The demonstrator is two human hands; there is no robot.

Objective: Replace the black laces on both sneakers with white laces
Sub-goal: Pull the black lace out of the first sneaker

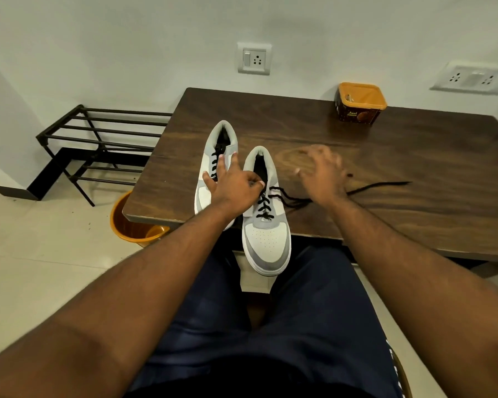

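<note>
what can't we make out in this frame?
- Right hand: motion-blurred in the head view, grip unclear.
- Left sneaker: the left hand covers its lower lacing.
- Orange tub: contents too small; no white laces visible.
- Black lace: part hidden under the right hand.

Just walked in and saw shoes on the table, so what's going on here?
A seated person is unlacing two grey-and-white sneakers on a wooden table. The left hand pinches the black lace at the nearer sneaker; the blurred right hand is over its loose end. The far sneaker is fully laced.
</note>
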